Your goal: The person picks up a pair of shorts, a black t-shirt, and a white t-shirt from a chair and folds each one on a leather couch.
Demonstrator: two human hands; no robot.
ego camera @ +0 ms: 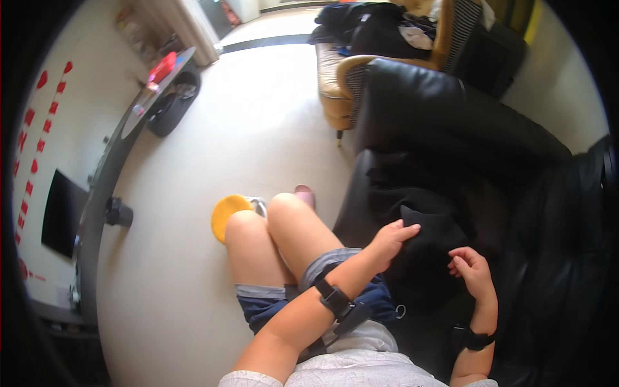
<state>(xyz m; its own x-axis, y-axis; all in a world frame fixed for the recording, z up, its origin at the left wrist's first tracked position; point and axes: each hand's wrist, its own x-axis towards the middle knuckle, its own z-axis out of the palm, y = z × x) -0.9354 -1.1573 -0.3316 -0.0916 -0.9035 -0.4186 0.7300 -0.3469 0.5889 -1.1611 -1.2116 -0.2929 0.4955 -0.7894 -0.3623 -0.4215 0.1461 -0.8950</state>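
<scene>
A black cloth garment (pixel 430 222) lies rumpled on the seat of a black leather sofa (pixel 541 271), at my right side. My left hand (pixel 394 239) reaches across my lap, its thumb and fingers pinched on the garment's near left part. Just right of it, my right hand (pixel 471 271) is over the dark cloth with its fingers curled; whether it grips any fabric cannot be told. Black on black hides the garment's outline. Dark straps with small devices are around both my forearms.
A tan armchair (pixel 333 104) piled with dark clothes (pixel 382 36) stands beyond the sofa arm. A yellow round stool top (pixel 231 217) and a pink slipper (pixel 304 196) are near my knees. Along the left wall are a long console (pixel 113 145), a trash bin (pixel 119 213) and a screen (pixel 63 215).
</scene>
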